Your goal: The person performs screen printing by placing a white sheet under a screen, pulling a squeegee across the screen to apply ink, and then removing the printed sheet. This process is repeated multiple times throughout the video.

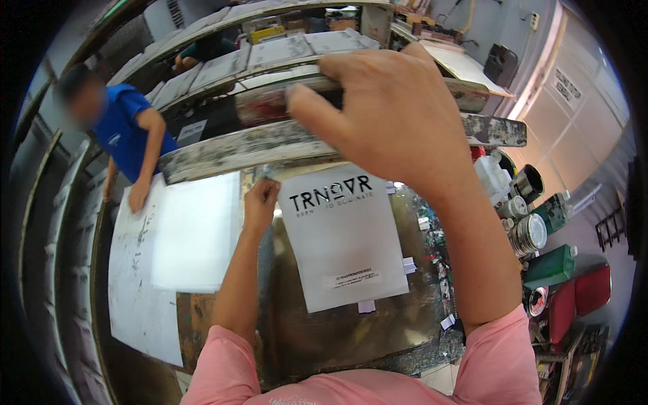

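Observation:
A white printed sheet (344, 256), perhaps a plastic bag, lies on the brown worn board (324, 337) in front of me. Dark lettering runs along its far end, with smaller print near its close end. Beside the sheet's far left corner, my left hand (260, 202) is closed in a pinch; what sits between its fingertips is too small to make out. My right hand (398, 108) is raised over the paint-stained wooden bar (250, 152) of a frame, thumb and forefinger apart. Nothing shows between them. Small pale tabs (366, 306) stick out around the sheet's edges.
On the left lies a stack of white sheets (196, 236). Beyond it a person in a blue shirt (128, 128) rests a hand on the table. Racks of sheets (280, 50) stand behind. Cans (528, 234), a green jug (550, 268) and a red chair (574, 300) are at right.

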`<state>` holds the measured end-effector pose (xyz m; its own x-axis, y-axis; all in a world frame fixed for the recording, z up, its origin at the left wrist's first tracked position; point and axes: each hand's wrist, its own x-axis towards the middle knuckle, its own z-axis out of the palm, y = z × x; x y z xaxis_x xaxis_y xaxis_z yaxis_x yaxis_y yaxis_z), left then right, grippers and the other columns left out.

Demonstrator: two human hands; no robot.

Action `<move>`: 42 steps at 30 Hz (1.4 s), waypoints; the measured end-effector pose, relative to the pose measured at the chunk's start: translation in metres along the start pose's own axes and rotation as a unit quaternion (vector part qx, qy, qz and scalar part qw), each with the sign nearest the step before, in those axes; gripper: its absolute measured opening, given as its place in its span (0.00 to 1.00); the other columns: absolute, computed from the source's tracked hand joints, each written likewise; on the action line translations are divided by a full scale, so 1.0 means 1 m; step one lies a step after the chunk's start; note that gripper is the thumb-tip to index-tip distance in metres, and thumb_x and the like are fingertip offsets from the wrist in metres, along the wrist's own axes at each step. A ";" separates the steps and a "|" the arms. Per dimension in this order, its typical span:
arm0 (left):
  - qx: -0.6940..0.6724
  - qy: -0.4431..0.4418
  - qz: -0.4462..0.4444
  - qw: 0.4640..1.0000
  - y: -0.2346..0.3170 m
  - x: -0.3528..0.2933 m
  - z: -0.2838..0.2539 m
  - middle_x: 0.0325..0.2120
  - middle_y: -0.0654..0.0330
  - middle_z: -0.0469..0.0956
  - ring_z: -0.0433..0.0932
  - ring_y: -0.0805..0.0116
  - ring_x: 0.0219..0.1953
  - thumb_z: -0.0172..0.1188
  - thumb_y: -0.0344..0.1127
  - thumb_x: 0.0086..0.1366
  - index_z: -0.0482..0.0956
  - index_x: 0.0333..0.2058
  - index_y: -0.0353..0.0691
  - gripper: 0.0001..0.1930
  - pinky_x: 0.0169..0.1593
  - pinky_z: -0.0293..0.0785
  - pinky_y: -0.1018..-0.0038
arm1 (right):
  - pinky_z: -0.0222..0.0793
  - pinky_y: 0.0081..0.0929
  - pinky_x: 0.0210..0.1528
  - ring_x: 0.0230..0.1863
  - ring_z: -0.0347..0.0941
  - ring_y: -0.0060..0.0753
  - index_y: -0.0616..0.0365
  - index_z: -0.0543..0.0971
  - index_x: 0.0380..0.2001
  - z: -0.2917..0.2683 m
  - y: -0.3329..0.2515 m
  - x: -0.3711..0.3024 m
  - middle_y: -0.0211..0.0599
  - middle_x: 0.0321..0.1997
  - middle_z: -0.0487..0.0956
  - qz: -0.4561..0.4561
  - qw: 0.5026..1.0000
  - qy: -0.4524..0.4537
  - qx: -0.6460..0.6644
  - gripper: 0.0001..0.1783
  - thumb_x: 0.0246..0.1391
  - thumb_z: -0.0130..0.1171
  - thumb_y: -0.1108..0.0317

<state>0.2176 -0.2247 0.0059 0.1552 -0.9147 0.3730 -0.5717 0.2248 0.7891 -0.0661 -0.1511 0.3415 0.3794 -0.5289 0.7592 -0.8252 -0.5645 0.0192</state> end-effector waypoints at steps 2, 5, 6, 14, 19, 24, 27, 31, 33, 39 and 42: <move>-0.020 0.070 -0.050 0.996 -0.002 -0.039 -0.044 0.30 0.57 0.84 0.78 0.73 0.32 0.66 0.36 0.77 0.85 0.42 0.31 0.11 0.38 0.76 0.69 | 0.68 0.45 0.48 0.35 0.80 0.53 0.63 0.87 0.34 -0.001 -0.005 -0.006 0.47 0.29 0.83 -0.015 1.000 0.022 0.012 0.26 0.59 0.63 0.46; -0.030 0.195 -0.148 0.969 -0.030 -0.125 -0.110 0.27 0.61 0.81 0.75 0.75 0.30 0.65 0.36 0.78 0.84 0.40 0.31 0.11 0.38 0.75 0.71 | 0.67 0.46 0.49 0.37 0.80 0.53 0.65 0.87 0.37 -0.004 -0.014 -0.022 0.49 0.34 0.84 0.003 1.000 -0.010 0.018 0.26 0.59 0.64 0.47; -0.007 0.231 -0.119 0.966 -0.045 -0.153 -0.133 0.27 0.62 0.80 0.74 0.75 0.30 0.64 0.38 0.78 0.83 0.40 0.32 0.12 0.38 0.75 0.71 | 0.67 0.46 0.49 0.37 0.80 0.53 0.65 0.87 0.38 -0.004 -0.016 -0.027 0.49 0.34 0.85 0.004 1.000 -0.016 0.019 0.26 0.59 0.64 0.48; 0.300 0.351 -0.231 0.856 -0.082 -0.218 -0.311 0.38 0.53 0.81 0.78 0.62 0.41 0.69 0.42 0.73 0.83 0.50 0.34 0.16 0.45 0.77 0.63 | 0.64 0.45 0.49 0.37 0.78 0.52 0.66 0.87 0.44 -0.007 -0.022 -0.041 0.50 0.35 0.84 0.001 1.000 -0.029 0.007 0.27 0.63 0.61 0.49; 0.425 0.109 0.053 0.897 -0.038 -0.200 -0.270 0.73 0.46 0.68 0.64 0.44 0.75 0.79 0.56 0.58 0.74 0.73 0.45 0.47 0.80 0.53 0.46 | 0.65 0.46 0.49 0.39 0.79 0.53 0.67 0.87 0.44 -0.011 -0.025 -0.046 0.50 0.35 0.84 0.001 0.999 -0.035 0.003 0.27 0.64 0.60 0.48; 0.436 -0.265 0.102 0.854 0.009 -0.175 -0.158 0.82 0.47 0.51 0.43 0.40 0.84 0.62 0.87 0.53 0.61 0.79 0.42 0.67 0.81 0.25 0.32 | 0.67 0.47 0.50 0.40 0.81 0.53 0.66 0.87 0.41 -0.006 -0.021 -0.039 0.50 0.34 0.84 -0.023 1.000 0.015 -0.001 0.29 0.64 0.61 0.45; 0.324 -0.306 0.142 0.884 0.057 -0.188 -0.076 0.83 0.45 0.49 0.42 0.36 0.84 0.62 0.89 0.50 0.61 0.79 0.39 0.70 0.81 0.26 0.32 | 0.68 0.47 0.51 0.40 0.83 0.52 0.63 0.88 0.38 -0.002 -0.023 -0.038 0.48 0.34 0.86 0.019 0.999 -0.033 -0.028 0.29 0.64 0.62 0.43; 0.233 -0.311 0.183 0.903 0.123 -0.229 0.046 0.82 0.43 0.49 0.43 0.35 0.84 0.60 0.91 0.49 0.61 0.78 0.36 0.72 0.82 0.28 0.33 | 0.69 0.48 0.47 0.38 0.83 0.50 0.62 0.87 0.42 -0.018 -0.020 -0.041 0.45 0.31 0.86 -0.016 0.998 -0.060 -0.009 0.30 0.64 0.62 0.40; 0.220 -0.311 0.195 0.904 0.149 -0.242 0.085 0.80 0.41 0.55 0.48 0.32 0.82 0.56 0.92 0.50 0.65 0.76 0.35 0.71 0.80 0.28 0.28 | 0.70 0.49 0.53 0.26 0.72 0.38 0.58 0.82 0.28 -0.034 -0.009 -0.038 0.34 0.21 0.77 -0.034 0.991 -0.098 0.086 0.28 0.72 0.51 0.45; 0.216 -0.319 0.239 0.891 0.181 -0.240 0.106 0.78 0.41 0.59 0.55 0.30 0.79 0.49 0.94 0.52 0.67 0.75 0.35 0.70 0.76 0.28 0.20 | 0.72 0.48 0.55 0.20 0.69 0.33 0.55 0.79 0.18 -0.024 -0.006 -0.031 0.31 0.17 0.73 -0.042 0.994 -0.061 0.083 0.33 0.77 0.48 0.48; 0.218 -0.326 0.251 0.885 0.179 -0.244 0.109 0.78 0.41 0.59 0.56 0.30 0.78 0.48 0.94 0.52 0.67 0.75 0.36 0.70 0.76 0.28 0.19 | 0.73 0.46 0.52 0.21 0.69 0.33 0.56 0.80 0.18 -0.024 -0.007 -0.028 0.32 0.18 0.74 -0.081 0.996 0.020 0.044 0.34 0.78 0.48 0.48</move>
<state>-0.0105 0.0026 0.0029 -0.6233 -0.7674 0.1501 -0.7150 0.6371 0.2879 -0.0809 -0.1169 0.3351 0.4857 -0.4021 0.7761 -0.7147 -0.6939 0.0878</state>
